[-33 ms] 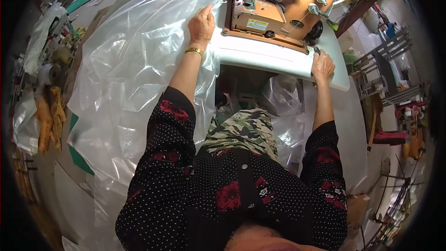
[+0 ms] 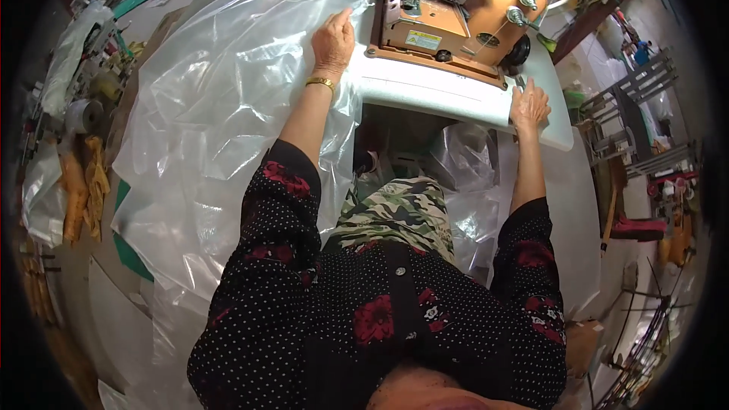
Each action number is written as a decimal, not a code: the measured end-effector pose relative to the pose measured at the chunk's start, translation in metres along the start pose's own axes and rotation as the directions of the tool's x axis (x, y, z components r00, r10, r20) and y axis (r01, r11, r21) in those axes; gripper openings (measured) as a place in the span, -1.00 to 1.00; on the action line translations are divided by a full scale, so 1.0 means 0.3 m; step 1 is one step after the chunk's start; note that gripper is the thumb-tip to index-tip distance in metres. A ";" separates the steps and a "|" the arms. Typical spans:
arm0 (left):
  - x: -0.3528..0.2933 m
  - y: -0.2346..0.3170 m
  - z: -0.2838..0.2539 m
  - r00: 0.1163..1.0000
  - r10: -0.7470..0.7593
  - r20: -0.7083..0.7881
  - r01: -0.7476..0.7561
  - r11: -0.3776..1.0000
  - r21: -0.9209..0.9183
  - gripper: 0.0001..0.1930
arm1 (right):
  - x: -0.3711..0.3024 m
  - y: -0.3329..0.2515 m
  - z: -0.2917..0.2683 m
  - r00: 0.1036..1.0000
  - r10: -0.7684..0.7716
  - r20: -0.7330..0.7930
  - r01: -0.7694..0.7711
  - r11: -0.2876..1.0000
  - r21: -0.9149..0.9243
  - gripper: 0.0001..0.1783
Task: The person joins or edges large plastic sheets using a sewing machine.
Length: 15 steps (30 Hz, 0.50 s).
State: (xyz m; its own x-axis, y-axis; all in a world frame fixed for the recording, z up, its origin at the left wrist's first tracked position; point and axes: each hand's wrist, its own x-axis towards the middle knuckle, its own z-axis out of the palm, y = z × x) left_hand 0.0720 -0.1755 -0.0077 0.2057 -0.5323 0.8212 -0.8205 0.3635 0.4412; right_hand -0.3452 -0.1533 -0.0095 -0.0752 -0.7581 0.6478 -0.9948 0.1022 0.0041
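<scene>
Two bare hands at work, one on each side of a brown-orange metal sewing machine [image 2: 474, 30], the landmark here. Left of it spreads a wide, crumpled, clear plastic sheet [image 2: 228, 121], glossy, running down past the machine's front toward the lap. Left hand [image 2: 332, 45] lies on the sheet's edge, just left of the machine. Its fingers sit close together, tips forward; whether they pinch the plastic I cannot tell. Right hand [image 2: 530, 106] is at the machine's near right corner, fingers bent and a little apart, by a small dark object [image 2: 520, 83]; cannot tell if they grip it.

Step in hand, my judgement: arranging the sheet beside the machine, none of it visibly under the needle area. Any next move with it calls for a light, flat hold on the slippery edge, with folds kept off the machine.

Surface: smooth white desk [image 2: 433, 87] under the machine, brightly lit in front of it. Camouflage cloth [image 2: 399, 212] over the lap, below the machine.

Room: cluttered workshop. Far left of the machine, a pale roll [image 2: 82, 119]; far right, grey slatted metal racking [image 2: 638, 106], with a red-pink object [image 2: 638, 229] lower down.
</scene>
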 end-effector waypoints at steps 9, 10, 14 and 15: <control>-0.178 0.057 -0.169 0.869 0.107 0.483 -0.165 0.983 0.079 -0.70 | -0.076 -0.799 -0.275 0.813 -0.428 -0.395 0.528 0.255 0.810 -0.61; -0.218 0.025 -0.209 0.665 0.277 0.693 -0.486 0.865 0.122 -0.70 | -0.069 -0.883 -0.304 0.788 -0.454 -0.416 0.545 0.200 0.814 -0.58; -0.183 0.284 -0.711 0.440 0.133 0.888 -0.144 0.987 -0.077 -0.64 | 0.011 -1.109 -0.227 0.851 -0.371 -0.371 0.476 0.247 0.844 -0.32; -0.222 0.259 -0.874 0.582 0.191 0.791 -0.095 0.981 -0.167 -0.59 | 0.007 -1.154 -0.220 0.867 -0.424 -0.261 0.410 0.310 0.858 -0.27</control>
State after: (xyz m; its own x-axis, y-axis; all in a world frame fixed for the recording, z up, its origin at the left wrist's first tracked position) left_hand 0.1342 0.0885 0.0669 -0.4588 -0.8446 0.2759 -0.7354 0.5352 0.4157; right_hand 0.0035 -0.1479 0.0407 0.3750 -0.5327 0.7587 -0.3984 -0.8316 -0.3869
